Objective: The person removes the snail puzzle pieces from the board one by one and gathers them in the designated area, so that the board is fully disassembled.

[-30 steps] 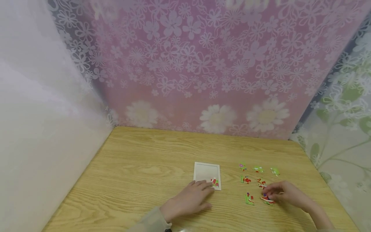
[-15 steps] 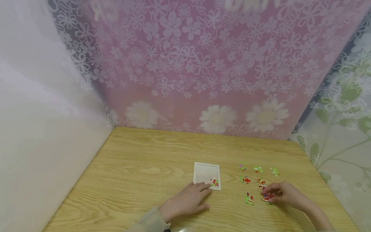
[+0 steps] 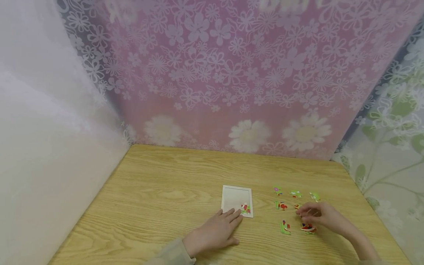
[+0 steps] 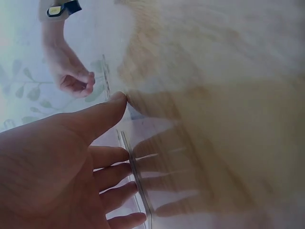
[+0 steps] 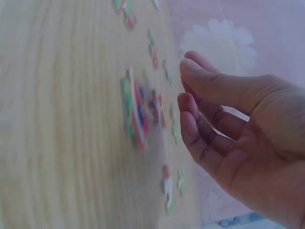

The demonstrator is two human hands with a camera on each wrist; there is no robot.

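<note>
My left hand (image 3: 216,230) lies flat with straight fingers, its fingertips at the near edge of a white puzzle tray (image 3: 233,197). One colourful jigsaw piece (image 3: 245,208) sits in the tray's near right corner. On the right, my right hand (image 3: 322,218) hovers over loose pieces, its fingers loosely bent. In the right wrist view nothing shows between the thumb and fingers of the right hand (image 5: 228,124). Just below it in the head view, a red and blue piece (image 3: 308,228) overlaps a green one. My hand partly covers another red piece (image 3: 296,207).
Several more jigsaw pieces lie spread to the right of the tray, among them a green and red one (image 3: 285,228), a red one (image 3: 282,205) and a light green one (image 3: 314,196). The wooden table (image 3: 159,184) meets a pink flowered curtain (image 3: 205,121) at the back.
My right hand has come off the red and blue piece at the near right and shifted slightly away from me. That piece has turned a little. My left hand stays nearly still.
</note>
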